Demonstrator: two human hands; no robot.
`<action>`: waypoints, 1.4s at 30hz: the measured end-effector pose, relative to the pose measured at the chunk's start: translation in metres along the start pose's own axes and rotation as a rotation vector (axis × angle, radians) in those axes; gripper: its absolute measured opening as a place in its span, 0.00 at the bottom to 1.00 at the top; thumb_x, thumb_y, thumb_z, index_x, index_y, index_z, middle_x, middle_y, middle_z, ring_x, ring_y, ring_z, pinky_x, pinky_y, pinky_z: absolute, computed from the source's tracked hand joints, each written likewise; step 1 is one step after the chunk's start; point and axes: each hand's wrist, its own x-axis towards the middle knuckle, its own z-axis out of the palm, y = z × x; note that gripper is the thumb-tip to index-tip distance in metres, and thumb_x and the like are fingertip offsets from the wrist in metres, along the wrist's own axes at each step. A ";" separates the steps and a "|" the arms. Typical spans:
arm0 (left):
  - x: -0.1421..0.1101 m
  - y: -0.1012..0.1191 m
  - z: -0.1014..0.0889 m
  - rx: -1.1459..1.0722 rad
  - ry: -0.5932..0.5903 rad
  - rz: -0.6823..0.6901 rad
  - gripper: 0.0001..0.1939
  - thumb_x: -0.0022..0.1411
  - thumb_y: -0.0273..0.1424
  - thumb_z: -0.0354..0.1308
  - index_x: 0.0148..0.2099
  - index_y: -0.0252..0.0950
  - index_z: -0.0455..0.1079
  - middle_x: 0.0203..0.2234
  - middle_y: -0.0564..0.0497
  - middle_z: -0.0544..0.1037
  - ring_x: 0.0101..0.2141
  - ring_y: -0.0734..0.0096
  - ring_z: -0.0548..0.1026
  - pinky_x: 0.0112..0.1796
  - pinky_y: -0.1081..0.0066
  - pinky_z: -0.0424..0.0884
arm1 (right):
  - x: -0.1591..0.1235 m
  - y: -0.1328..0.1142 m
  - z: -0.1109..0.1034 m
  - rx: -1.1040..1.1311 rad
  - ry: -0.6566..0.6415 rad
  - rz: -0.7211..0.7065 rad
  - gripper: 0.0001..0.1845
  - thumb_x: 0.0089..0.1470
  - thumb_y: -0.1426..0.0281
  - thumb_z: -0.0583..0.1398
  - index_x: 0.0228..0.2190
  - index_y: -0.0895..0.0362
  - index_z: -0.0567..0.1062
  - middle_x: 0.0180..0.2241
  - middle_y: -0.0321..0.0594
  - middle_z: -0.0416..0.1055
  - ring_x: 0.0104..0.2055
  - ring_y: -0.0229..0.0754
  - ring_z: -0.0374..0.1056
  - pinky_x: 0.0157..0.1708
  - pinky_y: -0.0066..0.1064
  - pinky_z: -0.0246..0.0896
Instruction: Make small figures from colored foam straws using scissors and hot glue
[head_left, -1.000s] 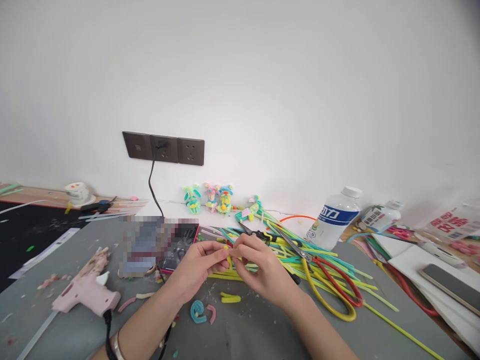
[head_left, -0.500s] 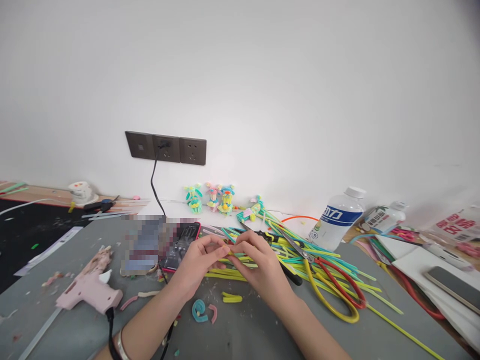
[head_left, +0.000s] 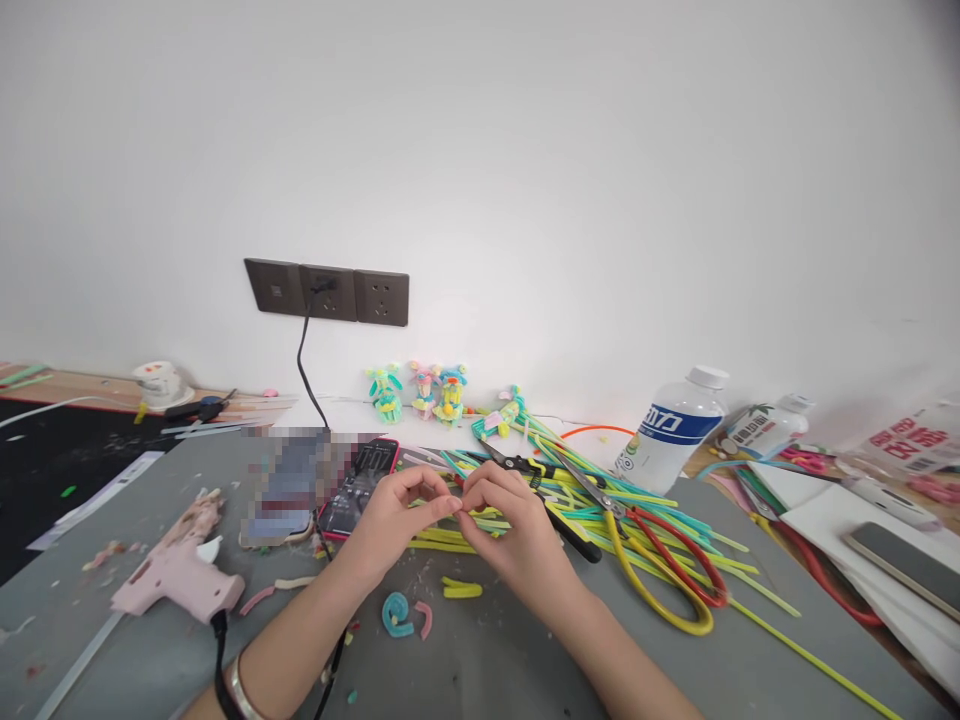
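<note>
Two hands met tip to tip above the grey surface (head_left: 499, 650): thumb and forefinger of the left hand (head_left: 395, 533) tapered together against those of the right hand (head_left: 517, 530), with the other fingers loosely curled. From my remote seat I could not tell what, if anything, they pinched, since the tips hid any small piece between them. I judged that such close fingertip work went best with a light, even press, one hand steadying while the other adjusted, and that tilting the tips outward would have bared the contact. Just in front, toward the surface's near edge, lay a short yellow piece (head_left: 463, 590), with a blue coil (head_left: 395, 612) and a pink bit (head_left: 425, 620) near it. Behind the fingers, the pile of fuzzy stems (head_left: 645, 500) spread toward the right edge. Scissors (head_left: 613, 507) and a dark-handled tool (head_left: 574, 535) rested there, so I reckoned the right knuckles wanted care around the blades. A pink glue gun (head_left: 169, 570) lay toward the left edge, well apart; small fuzzy figures (head_left: 425, 392) lined the far edge.
</note>
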 end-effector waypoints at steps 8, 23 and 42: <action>0.001 0.001 -0.005 0.066 -0.001 -0.058 0.18 0.58 0.47 0.61 0.34 0.36 0.73 0.29 0.52 0.71 0.28 0.71 0.66 0.30 0.73 0.62 | 0.006 0.006 -0.018 0.420 -0.372 0.476 0.09 0.53 0.66 0.63 0.24 0.57 0.74 0.23 0.33 0.67 0.26 0.37 0.59 0.27 0.28 0.54; 0.001 0.005 -0.002 -0.025 0.168 -0.050 0.21 0.59 0.49 0.58 0.45 0.38 0.64 0.25 0.54 0.72 0.26 0.72 0.68 0.27 0.73 0.62 | -0.004 0.012 -0.013 0.281 -0.593 0.683 0.06 0.44 0.70 0.66 0.19 0.57 0.80 0.18 0.35 0.72 0.20 0.35 0.59 0.20 0.27 0.48; 0.002 0.002 -0.004 0.087 0.044 0.016 0.19 0.63 0.48 0.54 0.35 0.36 0.70 0.23 0.54 0.71 0.24 0.72 0.66 0.27 0.73 0.62 | -0.005 0.014 -0.006 0.016 -0.441 0.317 0.09 0.47 0.81 0.64 0.25 0.55 0.79 0.25 0.34 0.69 0.24 0.36 0.62 0.23 0.26 0.54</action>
